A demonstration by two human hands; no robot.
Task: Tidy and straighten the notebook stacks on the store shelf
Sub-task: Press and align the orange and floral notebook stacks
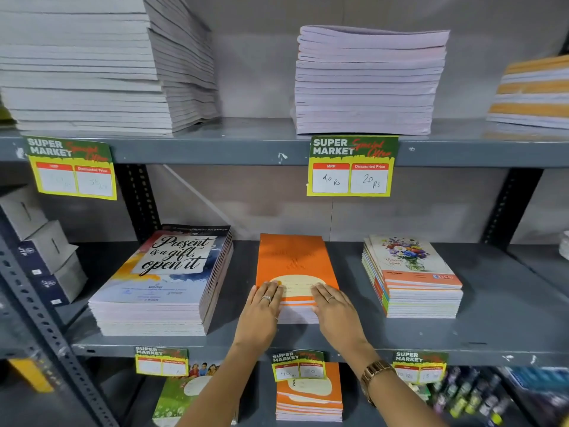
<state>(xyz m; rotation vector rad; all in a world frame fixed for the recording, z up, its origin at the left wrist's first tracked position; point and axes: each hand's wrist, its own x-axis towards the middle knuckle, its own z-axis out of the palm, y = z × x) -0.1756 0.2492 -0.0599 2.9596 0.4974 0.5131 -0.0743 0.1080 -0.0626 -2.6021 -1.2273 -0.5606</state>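
Observation:
A stack of orange notebooks lies in the middle of the grey middle shelf. My left hand rests flat on its front left corner, fingers over the cream label. My right hand rests flat on its front right corner, fingers slightly apart. Neither hand grips a notebook. To the left sits a larger stack with a "Present is a gift, open it" cover. To the right sits a stack with a flower-bouquet cover, its edges somewhat uneven.
The upper shelf holds tall notebook stacks at left, centre and right. Price tags hang from the shelf edges. Grey boxes stand at far left. Below are another orange stack and pens.

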